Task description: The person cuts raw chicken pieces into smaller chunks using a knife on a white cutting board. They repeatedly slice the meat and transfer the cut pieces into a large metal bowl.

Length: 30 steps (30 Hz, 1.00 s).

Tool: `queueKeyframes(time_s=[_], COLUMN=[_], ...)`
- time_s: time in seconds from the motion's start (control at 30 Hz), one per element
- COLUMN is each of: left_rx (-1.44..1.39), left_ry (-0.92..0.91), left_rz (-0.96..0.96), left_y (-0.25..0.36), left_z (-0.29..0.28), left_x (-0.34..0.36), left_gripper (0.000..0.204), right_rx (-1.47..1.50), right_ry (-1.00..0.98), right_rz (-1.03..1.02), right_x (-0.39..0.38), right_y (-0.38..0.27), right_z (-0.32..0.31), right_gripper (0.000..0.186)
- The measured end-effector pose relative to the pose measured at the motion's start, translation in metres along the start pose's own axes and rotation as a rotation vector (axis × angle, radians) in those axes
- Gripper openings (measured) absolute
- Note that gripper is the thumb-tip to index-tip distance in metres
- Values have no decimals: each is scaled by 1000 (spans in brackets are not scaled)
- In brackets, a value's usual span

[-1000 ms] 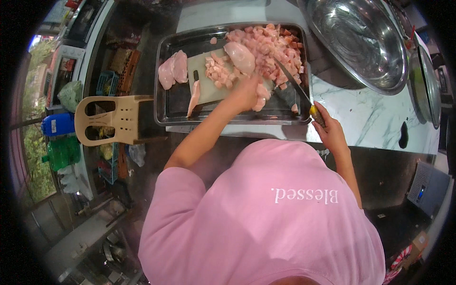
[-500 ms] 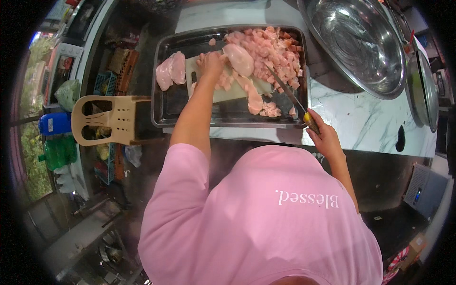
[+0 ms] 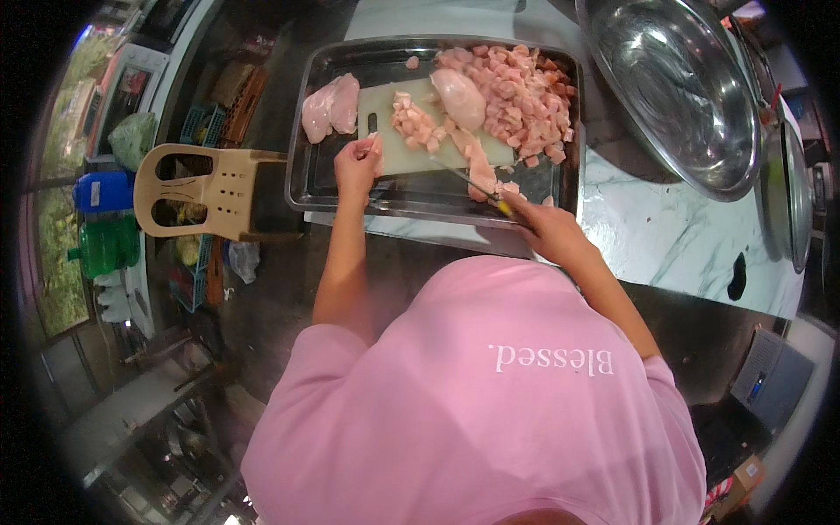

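Inside a dark metal tray (image 3: 411, 209) lies a white cutting board (image 3: 398, 163). My left hand (image 3: 356, 172) pinches a strip of raw chicken (image 3: 377, 150) by the board's near left corner. In my right hand (image 3: 553, 229) is a knife (image 3: 465, 181) with a yellow-marked handle, its blade pointing left and away over the board's near edge. Diced chicken (image 3: 416, 122) sits mid-board, beside a whole chicken breast (image 3: 458, 99) and a long strip (image 3: 479, 168). A big heap of cubes (image 3: 525, 101) fills the tray's right side; uncut pieces (image 3: 332, 108) lie at its left.
A large steel basin (image 3: 674, 87) stands on the marble-patterned table (image 3: 652, 236) to the right, with a round lid-like metal piece (image 3: 794, 197) beyond it. Left of the tray is a beige plastic chair (image 3: 188, 191), near blue (image 3: 91, 192) and green (image 3: 108, 245) containers.
My left hand has drawn back from the diced chicken to the board's near left corner, now with a strip in it. My right hand and knife have moved left, the blade swinging lower.
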State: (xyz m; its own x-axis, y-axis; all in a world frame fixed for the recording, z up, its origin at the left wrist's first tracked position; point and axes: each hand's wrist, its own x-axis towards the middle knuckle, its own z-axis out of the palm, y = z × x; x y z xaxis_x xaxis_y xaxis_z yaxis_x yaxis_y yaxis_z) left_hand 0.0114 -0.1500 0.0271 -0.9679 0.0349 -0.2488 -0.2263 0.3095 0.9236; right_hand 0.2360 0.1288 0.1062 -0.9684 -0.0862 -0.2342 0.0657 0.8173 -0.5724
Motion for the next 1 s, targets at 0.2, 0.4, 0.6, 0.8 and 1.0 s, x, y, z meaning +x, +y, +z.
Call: queueKeyframes(time_s=[0.2, 0.4, 0.6, 0.8, 1.0], left_rx=[-42, 491, 549, 649, 692], left_ry=[-60, 54, -86, -82, -56], left_rz=[-77, 363, 321, 462, 461], left_y=[-1, -20, -35, -24, -32], left_z=[21, 43, 40, 41, 44], left_x=[-3, 19, 15, 15, 18], left_gripper=[29, 33, 25, 12, 10], right_rx=[-83, 25, -44, -212, 30], right_ry=[-34, 30, -40, -49, -148], right_rz=[-14, -24, -10, -18, 10], right_x=[80, 94, 55, 46, 65], right_y=[-2, -21, -35, -34, -27], right_z=[13, 12, 18, 26, 40], right_gripper=[59, 59, 63, 60, 59])
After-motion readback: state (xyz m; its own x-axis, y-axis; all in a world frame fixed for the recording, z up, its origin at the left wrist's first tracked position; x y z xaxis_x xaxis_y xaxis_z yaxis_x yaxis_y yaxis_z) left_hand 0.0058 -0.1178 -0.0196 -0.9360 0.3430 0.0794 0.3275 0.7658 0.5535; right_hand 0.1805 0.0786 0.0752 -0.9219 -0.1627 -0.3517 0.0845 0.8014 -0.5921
